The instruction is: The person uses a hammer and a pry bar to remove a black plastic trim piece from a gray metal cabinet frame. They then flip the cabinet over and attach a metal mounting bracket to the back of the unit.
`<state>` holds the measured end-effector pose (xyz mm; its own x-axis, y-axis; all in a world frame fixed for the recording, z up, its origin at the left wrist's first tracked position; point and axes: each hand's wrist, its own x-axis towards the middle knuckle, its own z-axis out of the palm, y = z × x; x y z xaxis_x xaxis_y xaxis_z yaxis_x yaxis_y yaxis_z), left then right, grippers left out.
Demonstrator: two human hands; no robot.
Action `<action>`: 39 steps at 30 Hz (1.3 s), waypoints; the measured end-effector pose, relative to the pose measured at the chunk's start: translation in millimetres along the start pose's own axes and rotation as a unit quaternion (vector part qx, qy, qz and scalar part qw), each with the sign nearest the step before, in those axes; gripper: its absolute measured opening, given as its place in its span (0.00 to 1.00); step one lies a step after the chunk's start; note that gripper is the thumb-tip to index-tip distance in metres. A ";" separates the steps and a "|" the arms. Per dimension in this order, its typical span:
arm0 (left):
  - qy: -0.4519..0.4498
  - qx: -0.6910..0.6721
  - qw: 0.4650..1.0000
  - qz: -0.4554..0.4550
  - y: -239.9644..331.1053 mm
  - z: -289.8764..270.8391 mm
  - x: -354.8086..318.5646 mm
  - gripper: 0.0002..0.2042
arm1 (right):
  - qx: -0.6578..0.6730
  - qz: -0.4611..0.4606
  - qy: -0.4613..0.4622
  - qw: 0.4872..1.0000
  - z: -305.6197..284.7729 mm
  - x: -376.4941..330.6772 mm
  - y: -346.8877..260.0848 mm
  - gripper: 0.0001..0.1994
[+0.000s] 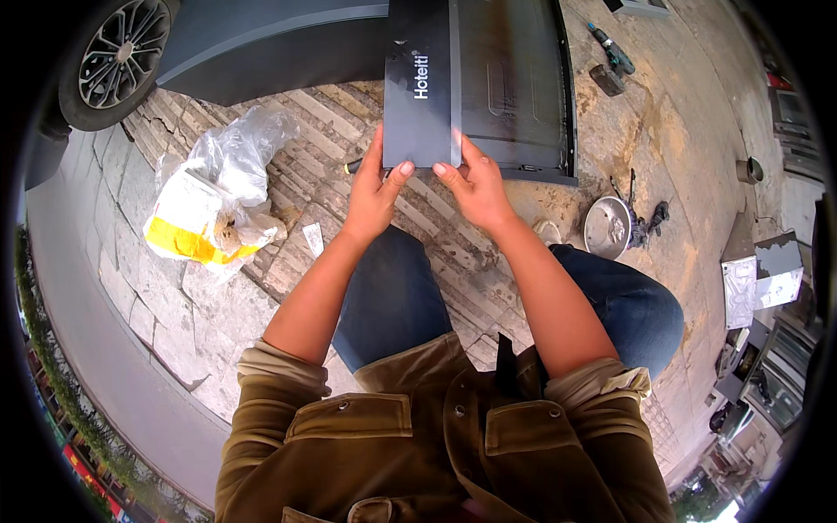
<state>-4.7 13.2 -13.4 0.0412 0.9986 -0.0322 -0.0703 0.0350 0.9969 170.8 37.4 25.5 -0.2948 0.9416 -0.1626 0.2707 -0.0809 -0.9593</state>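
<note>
A long dark grey panel (418, 122) with white lettering and a pale strip along its right edge reaches away from me. My left hand (377, 196) grips its near left corner, thumb on top and fingers along the side. At the near right corner my right hand (478, 187) is closed on the same panel, also with its thumb on top. Just right of the panel lies a dark, stained metal housing (523, 113) with a raised rim; the panel covers part of it. The panel's far end leaves the picture at the top.
A large dark grey casing (288, 52) stands at far left beside a car wheel (126, 52). Plastic bags (200, 196) lie left on the paving. At right are a cordless drill (613, 48), a metal bowl (608, 228) and dark gloves (649, 222). Scrap metal sheets (739, 283) lie farther right.
</note>
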 end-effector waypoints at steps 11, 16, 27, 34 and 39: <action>-0.016 0.041 0.999 -0.012 2.2 -14.0 -3.1 0.36 | -0.007 -0.046 0.087 0.995 25.2 -2.4 29.7 0.27; 0.012 0.073 0.997 -0.017 3.2 -8.4 -5.5 0.35 | 0.012 -0.040 0.103 0.994 26.8 -5.9 30.9 0.26; 0.022 0.179 0.984 -0.003 14.1 -6.6 -0.5 0.35 | -0.017 -0.048 0.095 0.994 14.9 -2.1 33.7 0.28; -0.049 0.109 0.993 -0.011 15.3 -35.4 3.0 0.34 | 0.075 -0.043 0.080 0.993 16.4 2.5 31.8 0.25; 0.159 0.105 0.966 -0.175 -64.2 -116.9 -48.8 0.18 | 0.016 -0.018 0.071 0.997 14.5 -6.0 23.8 0.25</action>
<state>-118.7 -33.2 -84.2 -0.2842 0.8895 -0.3578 0.0968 0.3979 0.9123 165.7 25.2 0.3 -0.1711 0.9805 -0.0963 0.2323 -0.0548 -0.9711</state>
